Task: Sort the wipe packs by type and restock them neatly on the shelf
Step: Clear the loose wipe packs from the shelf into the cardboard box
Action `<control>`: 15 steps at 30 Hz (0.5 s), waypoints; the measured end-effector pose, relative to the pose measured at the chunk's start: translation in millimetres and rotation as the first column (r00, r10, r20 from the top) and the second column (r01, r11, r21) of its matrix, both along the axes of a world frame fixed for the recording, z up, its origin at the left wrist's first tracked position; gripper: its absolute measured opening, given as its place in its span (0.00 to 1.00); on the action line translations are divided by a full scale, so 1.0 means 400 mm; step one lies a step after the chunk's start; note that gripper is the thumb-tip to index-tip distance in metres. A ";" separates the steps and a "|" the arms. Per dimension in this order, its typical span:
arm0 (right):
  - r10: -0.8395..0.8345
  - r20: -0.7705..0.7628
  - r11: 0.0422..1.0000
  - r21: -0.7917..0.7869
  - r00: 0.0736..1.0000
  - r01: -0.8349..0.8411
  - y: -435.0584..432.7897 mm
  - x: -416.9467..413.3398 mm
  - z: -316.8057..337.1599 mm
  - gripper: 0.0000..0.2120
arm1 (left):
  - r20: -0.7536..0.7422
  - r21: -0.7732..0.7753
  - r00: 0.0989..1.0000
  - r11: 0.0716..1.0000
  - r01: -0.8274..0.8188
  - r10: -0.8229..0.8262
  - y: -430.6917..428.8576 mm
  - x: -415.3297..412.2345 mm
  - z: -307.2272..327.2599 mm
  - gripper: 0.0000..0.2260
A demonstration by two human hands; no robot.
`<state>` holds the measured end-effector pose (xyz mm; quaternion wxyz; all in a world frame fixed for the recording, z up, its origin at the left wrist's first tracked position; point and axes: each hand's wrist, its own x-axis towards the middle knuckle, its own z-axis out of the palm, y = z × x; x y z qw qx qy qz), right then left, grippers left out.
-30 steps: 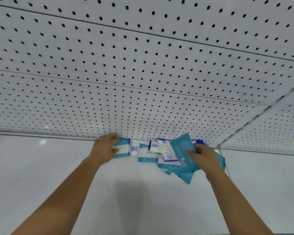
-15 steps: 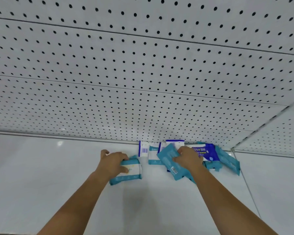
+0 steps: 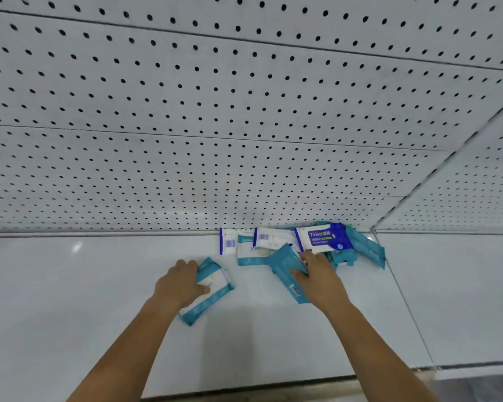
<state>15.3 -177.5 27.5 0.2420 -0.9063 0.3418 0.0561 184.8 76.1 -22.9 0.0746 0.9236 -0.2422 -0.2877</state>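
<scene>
Head cam, teal-wht pack (image 3: 217, 285), teal pack (image 3: 282, 261)

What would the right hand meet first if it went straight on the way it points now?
Probably the white-and-blue packs leaning at the pegboard wall, just beyond the teal pack that the right hand grips. Depth is unclear.

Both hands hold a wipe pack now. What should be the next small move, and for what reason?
Probably move the teal-and-white pack further left on the shelf and release it there, starting a row for its type. The left hand grips it apart from the mixed pile at the back wall, while the right hand grips an all-teal pack at the pile's edge, seemingly another type.
</scene>
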 end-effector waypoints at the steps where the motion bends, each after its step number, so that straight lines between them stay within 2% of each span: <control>1: 0.039 -0.042 0.998 -0.049 0.998 -0.042 0.015 -0.022 -0.015 0.16 | -0.003 -0.022 1.000 1.000 -0.001 0.001 -0.002 -0.010 -0.003 0.23; 3: 0.085 -0.103 0.989 -0.111 0.991 -0.096 0.045 -0.058 -0.039 0.17 | -0.015 -0.052 1.000 0.999 0.016 -0.017 -0.011 -0.028 -0.003 0.20; 6: 0.044 -0.100 0.991 -0.124 0.994 -0.056 0.061 -0.085 -0.044 0.17 | -0.063 -0.085 0.997 0.996 0.031 -0.037 -0.027 -0.054 0.005 0.16; 8: -0.004 -0.097 0.999 -0.040 0.995 0.000 0.049 -0.100 -0.030 0.17 | -0.086 -0.101 0.996 0.995 0.024 -0.032 -0.028 -0.071 0.013 0.16; 10: -0.134 0.002 0.980 0.148 0.991 0.133 0.032 -0.136 -0.007 0.14 | -0.098 -0.148 0.995 0.989 -0.020 0.005 -0.034 -0.094 0.035 0.14; 12: -0.344 0.129 0.872 0.411 0.930 0.266 0.018 -0.197 0.022 0.10 | -0.221 -0.305 0.969 0.936 -0.173 0.108 -0.051 -0.131 0.064 0.11; 15: -0.657 0.165 0.556 0.765 0.736 0.325 0.009 -0.330 0.075 0.09 | -0.470 -0.489 0.869 0.774 -0.402 0.154 -0.093 -0.231 0.129 0.10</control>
